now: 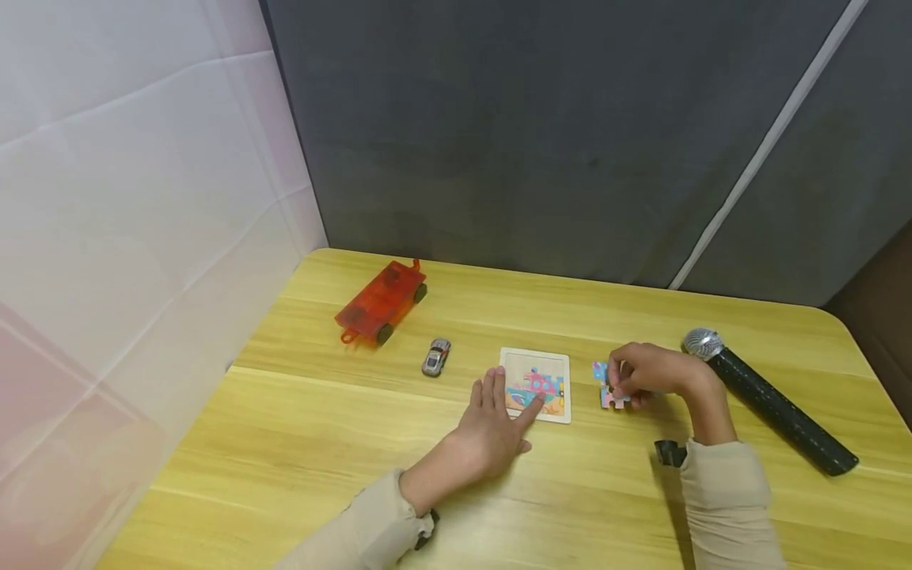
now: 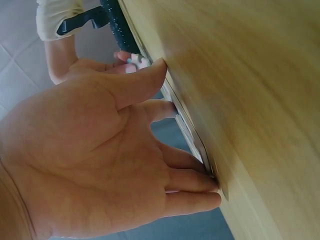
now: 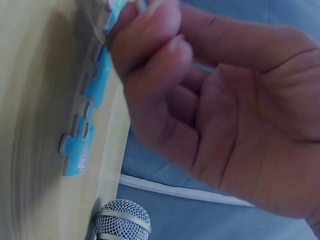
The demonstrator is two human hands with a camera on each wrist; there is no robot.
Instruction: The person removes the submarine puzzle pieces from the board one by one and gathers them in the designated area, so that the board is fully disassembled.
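Now, step: picking loose pieces to fit.
Left hand (image 1: 492, 431): flat, fingers straight, steadying puzzle board (image 1: 536, 385).
Right hand (image 1: 651, 374): fingertips apparently pinching puzzle piece (image 1: 609, 385), just right of board.
Next: carry piece left, align.
Beyond: microphone (image 1: 769, 401).

puzzle pieces (image 1: 609, 386) partly hidden under right hand (image 1: 651, 374), puzzle picture too small, microphone (image 3: 122, 226) cut off

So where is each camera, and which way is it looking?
Head: up high, facing down at the yellow wooden table; shows both sleeved arms, the left hand and the right hand.
Left wrist: under the left hand, looking along its fingers on the square white puzzle tray.
Right wrist: beside the right hand pinching blue jigsaw pieces.
Head and right-wrist views share the black microphone.
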